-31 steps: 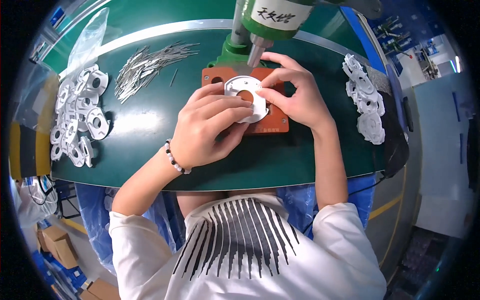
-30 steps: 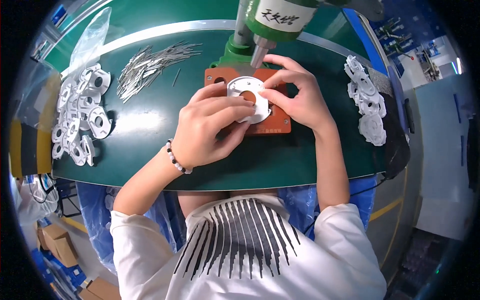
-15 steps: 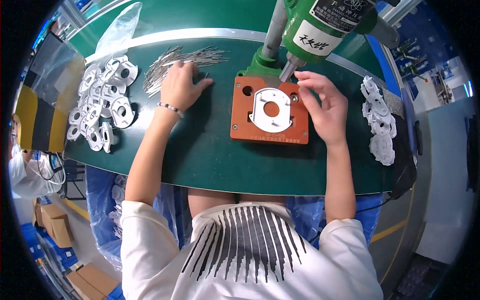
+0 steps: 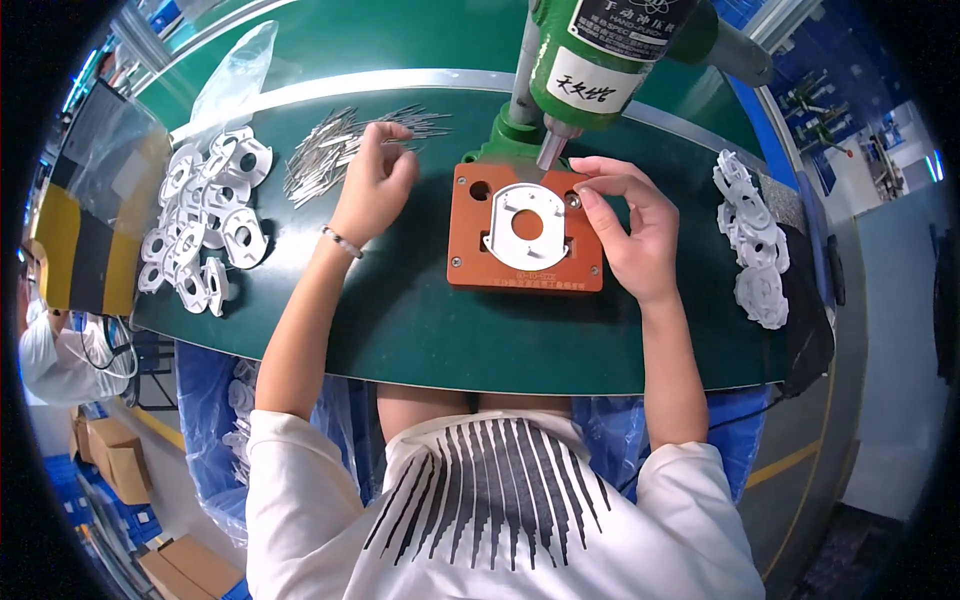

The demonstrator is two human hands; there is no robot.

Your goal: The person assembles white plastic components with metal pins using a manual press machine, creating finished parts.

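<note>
A white plastic part (image 4: 503,240) with a round central hole and small upright posts lies on the orange-brown fixture block (image 4: 475,273). Between the pile of thin metal pins (image 4: 320,165) and the block, my left hand (image 4: 378,190) hovers with its fingers curled in and thumb pressed to them; whatever it may hold is hidden. At the block's right edge is my right hand (image 4: 640,235), fingers loosely stretched and thumb apart from the palm, its fingertips beside the corner screw. Nothing shows in it. Over the block's back edge hangs the metal tip of a green hand press (image 4: 551,150).
White plastic parts (image 4: 243,238) are heaped on the green table's left side; another stack (image 4: 762,292) stands at the right. A yellow-and-black striped panel (image 4: 80,245) borders the left. Below the table are blue bins lined with clear plastic (image 4: 208,440).
My left hand has drawn back from the pin pile, its fingers curling closed. My right hand has come slightly closer to the white part. The view has shifted a little.
</note>
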